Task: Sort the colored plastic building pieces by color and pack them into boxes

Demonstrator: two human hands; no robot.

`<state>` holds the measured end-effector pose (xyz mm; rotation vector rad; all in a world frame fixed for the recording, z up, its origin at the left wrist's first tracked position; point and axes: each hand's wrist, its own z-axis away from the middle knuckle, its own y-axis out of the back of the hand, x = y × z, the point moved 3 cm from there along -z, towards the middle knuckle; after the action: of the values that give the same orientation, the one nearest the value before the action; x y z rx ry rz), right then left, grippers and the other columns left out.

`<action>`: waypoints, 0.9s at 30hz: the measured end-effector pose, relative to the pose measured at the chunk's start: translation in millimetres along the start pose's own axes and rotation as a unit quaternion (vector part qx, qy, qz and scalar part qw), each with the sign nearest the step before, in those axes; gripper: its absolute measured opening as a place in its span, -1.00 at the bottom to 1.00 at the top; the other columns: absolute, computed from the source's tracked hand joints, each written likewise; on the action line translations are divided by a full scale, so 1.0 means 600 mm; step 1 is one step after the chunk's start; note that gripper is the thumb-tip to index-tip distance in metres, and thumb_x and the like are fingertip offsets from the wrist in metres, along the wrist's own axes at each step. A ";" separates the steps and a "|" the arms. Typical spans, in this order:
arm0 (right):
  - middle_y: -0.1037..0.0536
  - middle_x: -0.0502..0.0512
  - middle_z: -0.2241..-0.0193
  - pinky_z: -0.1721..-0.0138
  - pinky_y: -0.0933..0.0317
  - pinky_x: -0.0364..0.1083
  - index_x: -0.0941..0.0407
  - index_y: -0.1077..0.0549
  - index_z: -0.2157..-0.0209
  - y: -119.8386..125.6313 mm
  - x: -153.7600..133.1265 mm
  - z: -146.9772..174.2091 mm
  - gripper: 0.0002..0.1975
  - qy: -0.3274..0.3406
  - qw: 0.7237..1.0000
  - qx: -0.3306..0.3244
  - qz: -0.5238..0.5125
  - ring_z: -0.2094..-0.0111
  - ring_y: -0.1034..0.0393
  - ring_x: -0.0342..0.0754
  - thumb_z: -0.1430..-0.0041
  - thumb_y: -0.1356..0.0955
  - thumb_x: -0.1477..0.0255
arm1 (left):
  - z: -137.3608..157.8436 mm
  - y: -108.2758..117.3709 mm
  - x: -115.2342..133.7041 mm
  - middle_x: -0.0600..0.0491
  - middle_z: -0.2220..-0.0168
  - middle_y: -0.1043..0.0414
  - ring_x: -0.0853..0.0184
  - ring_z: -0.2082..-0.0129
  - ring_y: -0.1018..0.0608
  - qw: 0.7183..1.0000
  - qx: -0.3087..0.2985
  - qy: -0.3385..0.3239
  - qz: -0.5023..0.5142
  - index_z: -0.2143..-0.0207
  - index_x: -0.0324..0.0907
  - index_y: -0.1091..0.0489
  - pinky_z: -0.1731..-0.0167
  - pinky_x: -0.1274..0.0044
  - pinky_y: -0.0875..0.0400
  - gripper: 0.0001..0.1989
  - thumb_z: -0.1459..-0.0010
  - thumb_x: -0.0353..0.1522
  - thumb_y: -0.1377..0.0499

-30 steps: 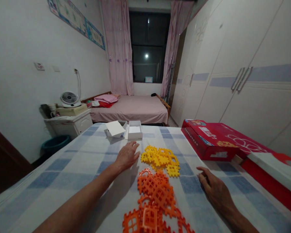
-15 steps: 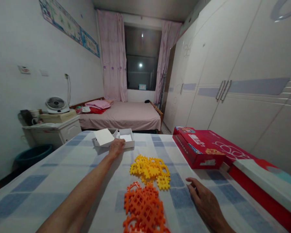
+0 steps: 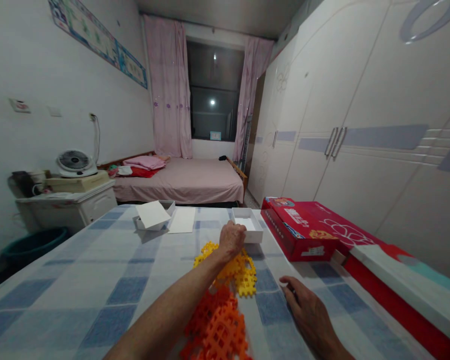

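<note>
White cardboard meets bare fingers as a person's left hand [image 3: 232, 238] closes over the near left corner of an open white box [image 3: 255, 237] on a blue-and-white checked tablecloth [image 3: 150, 285]. The fingers are bent tightly at the box wall; the thumb is hard to make out. The box sits near the far edge of the table, just beside a large red printed carton [image 3: 302, 225], its shallow interior facing up. The right hand [image 3: 306, 307] is low over the cloth at the near right, loosely half-open, index finger and thumb parted, with no object visible in its hold. Yellow interlocking plastic tiles [image 3: 245, 275] lie heaped just this side of the box, partly hidden by the left forearm — and nearer the camera spreads a pile of orange lattice tiles [image 3: 225, 330], also partly covered by that arm. To the left, a flat white card [image 3: 182, 220] lies on the cloth, near a second white box [image 3: 168, 205] with a pale panel [image 3: 152, 215] tilted across it. Beyond the table stand a pink-covered bed [image 3: 187, 177], a window [image 3: 215, 92] flanked by pink curtains [image 3: 168, 90], and a white wardrobe [image 3: 333, 95].
</note>
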<state>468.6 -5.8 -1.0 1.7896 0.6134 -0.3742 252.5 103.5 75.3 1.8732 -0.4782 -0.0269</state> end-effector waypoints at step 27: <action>-0.59 0.15 0.37 0.36 -0.31 -0.04 0.14 -0.48 0.22 0.202 0.148 0.075 -0.55 -0.305 0.907 0.158 -0.244 0.37 -0.47 0.08 0.15 -0.30 0.20 | 0.228 0.101 0.027 -0.09 -0.16 -0.28 0.21 -0.04 -0.47 0.965 0.168 -0.197 0.034 -0.05 -0.12 -0.30 0.06 0.35 -0.48 -0.66 -0.23 -0.40 0.00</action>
<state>613.8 -55.4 32.6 1.6656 0.5569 -1.3855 214.2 -41.7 85.4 2.1903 -0.8635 -0.2927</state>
